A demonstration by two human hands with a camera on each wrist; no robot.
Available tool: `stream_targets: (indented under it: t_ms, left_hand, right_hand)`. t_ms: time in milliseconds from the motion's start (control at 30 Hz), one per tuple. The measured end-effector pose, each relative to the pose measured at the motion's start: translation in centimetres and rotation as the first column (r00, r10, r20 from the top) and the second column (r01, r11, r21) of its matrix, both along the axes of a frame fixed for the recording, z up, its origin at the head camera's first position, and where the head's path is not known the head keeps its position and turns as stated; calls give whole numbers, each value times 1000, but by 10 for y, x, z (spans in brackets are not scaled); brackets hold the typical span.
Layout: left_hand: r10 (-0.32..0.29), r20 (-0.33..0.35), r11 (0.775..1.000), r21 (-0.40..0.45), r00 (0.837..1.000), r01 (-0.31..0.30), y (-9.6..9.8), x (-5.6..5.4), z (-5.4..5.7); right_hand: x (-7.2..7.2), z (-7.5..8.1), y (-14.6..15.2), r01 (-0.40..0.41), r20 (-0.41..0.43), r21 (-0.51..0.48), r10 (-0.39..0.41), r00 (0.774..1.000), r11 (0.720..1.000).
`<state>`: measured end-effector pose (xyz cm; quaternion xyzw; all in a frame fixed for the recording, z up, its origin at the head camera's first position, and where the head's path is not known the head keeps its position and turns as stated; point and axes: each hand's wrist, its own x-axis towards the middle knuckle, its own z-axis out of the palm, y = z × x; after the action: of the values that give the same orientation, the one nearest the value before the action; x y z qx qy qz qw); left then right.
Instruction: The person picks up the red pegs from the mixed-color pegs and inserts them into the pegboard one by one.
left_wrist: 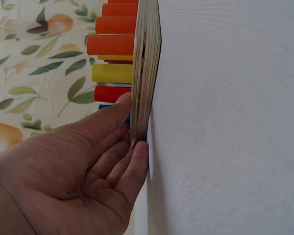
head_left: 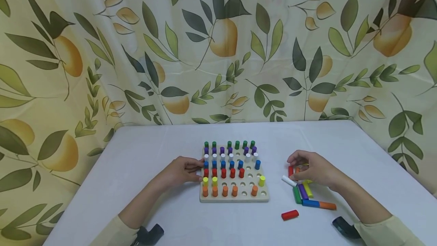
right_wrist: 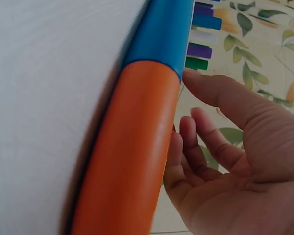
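A pale wooden pegboard [head_left: 235, 200] lies on the table with rows of green, purple, white, blue, red, yellow and orange pegs, some holes bare. My left hand [head_left: 181, 171] grips its left edge, the thumb near the red peg [left_wrist: 110, 93]. Over a loose pile of pegs at the right hovers my right hand [head_left: 317, 168], thumb and fingers apart around the pile; no held peg shows. Beside it are a white peg [head_left: 289, 180], a green peg [head_left: 297, 195], a purple peg [head_left: 302, 191] and a yellow peg [head_left: 308, 190]. Some pegs are partly hidden under the fingers.
A blue peg [head_left: 310, 203] and an orange peg [head_left: 327, 206] lie end to end in front of the pile. One red peg [head_left: 290, 215] lies apart, nearer the front. A leaf-and-fruit patterned curtain [head_left: 218, 86] hangs behind the white table [head_left: 164, 136].
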<state>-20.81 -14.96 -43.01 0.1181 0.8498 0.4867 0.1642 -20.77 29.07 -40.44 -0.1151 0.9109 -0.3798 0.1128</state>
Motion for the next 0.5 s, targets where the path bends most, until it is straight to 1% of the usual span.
stream_targets:
  t_ms: [100,333,500]
  left_hand:
    - [0,0,1000,-2,1000,0,0,0,1]
    - [-2,-5,1000,-8,1000,2,0,1,3]
    - [-6,-6,1000,-12,1000,6,0,0,3]
  right_hand:
    - [0,-2,0,-8,-4,14,8,1000,1000]
    - [-2,-7,-1,-17,-1,8,17,1000,1000]
    - [-3,-11,-4,-13,-15,35,13,1000,999]
